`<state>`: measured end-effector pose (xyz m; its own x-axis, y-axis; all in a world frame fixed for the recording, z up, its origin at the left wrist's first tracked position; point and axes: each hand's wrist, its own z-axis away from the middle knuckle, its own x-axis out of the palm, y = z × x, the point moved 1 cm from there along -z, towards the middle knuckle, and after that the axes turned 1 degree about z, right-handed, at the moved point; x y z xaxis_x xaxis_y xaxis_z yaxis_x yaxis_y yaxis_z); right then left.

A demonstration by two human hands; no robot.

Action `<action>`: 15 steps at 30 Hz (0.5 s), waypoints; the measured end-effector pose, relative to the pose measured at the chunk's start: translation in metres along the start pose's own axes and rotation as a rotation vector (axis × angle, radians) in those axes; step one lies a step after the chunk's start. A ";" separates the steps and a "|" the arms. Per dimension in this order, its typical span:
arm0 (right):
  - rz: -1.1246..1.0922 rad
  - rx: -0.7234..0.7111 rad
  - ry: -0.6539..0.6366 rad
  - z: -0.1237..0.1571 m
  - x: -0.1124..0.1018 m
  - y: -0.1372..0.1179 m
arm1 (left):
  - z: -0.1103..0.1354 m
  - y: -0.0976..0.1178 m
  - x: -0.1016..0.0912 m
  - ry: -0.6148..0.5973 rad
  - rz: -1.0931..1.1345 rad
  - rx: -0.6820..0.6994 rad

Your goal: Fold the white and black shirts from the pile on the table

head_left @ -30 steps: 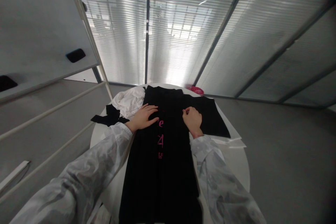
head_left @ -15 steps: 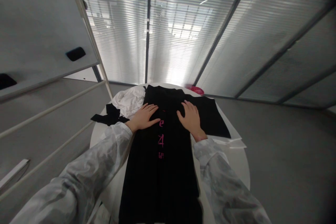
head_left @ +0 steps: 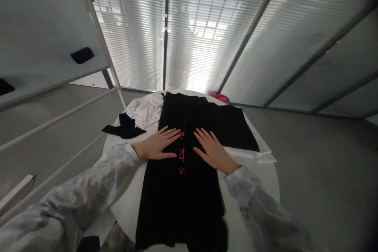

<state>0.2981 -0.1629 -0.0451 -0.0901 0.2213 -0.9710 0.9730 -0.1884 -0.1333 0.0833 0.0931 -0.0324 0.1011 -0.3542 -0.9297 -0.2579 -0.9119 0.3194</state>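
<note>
A black garment (head_left: 180, 197) with pink lettering (head_left: 181, 153) lies lengthwise along a round white table (head_left: 262, 177). My left hand (head_left: 156, 145) rests flat on the cloth just left of the lettering, fingers stretched out. My right hand (head_left: 211, 151) lies flat on the cloth just right of the lettering, fingers spread. Neither hand holds anything. A black sleeve part (head_left: 236, 130) spreads out to the right.
A crumpled white garment (head_left: 146, 112) and a small black cloth (head_left: 124, 128) lie at the table's far left. Clear plastic sheets (head_left: 260, 155) lie at the right edge. A pink basket (head_left: 221, 97) sits on the floor behind. White railings (head_left: 59, 118) run on the left, blinds ahead.
Both hands slid along the garment toward me. The right hand, closed a second ago, has opened and now lies flat beside the lettering.
</note>
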 end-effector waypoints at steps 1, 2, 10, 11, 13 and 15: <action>-0.029 -0.027 -0.013 0.012 -0.003 -0.009 | 0.008 0.009 -0.001 -0.030 0.024 0.027; -0.056 -0.053 -0.031 0.024 -0.006 -0.017 | 0.015 0.018 -0.002 -0.060 0.045 0.048; -0.224 -0.226 -0.222 0.095 -0.037 -0.052 | 0.069 0.057 -0.005 -0.080 0.138 0.199; -0.237 -0.250 -0.216 0.101 -0.039 -0.052 | 0.075 0.060 -0.003 -0.042 0.150 0.228; -0.261 -0.295 -0.178 0.114 -0.041 -0.052 | 0.086 0.064 0.002 0.036 0.174 0.292; -0.278 -0.329 -0.122 0.125 -0.042 -0.052 | 0.097 0.068 0.006 0.080 0.186 0.349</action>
<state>0.2250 -0.2820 -0.0224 -0.3625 0.1020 -0.9264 0.9224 0.1814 -0.3410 -0.0264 0.0492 -0.0342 0.0926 -0.5339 -0.8405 -0.5885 -0.7102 0.3863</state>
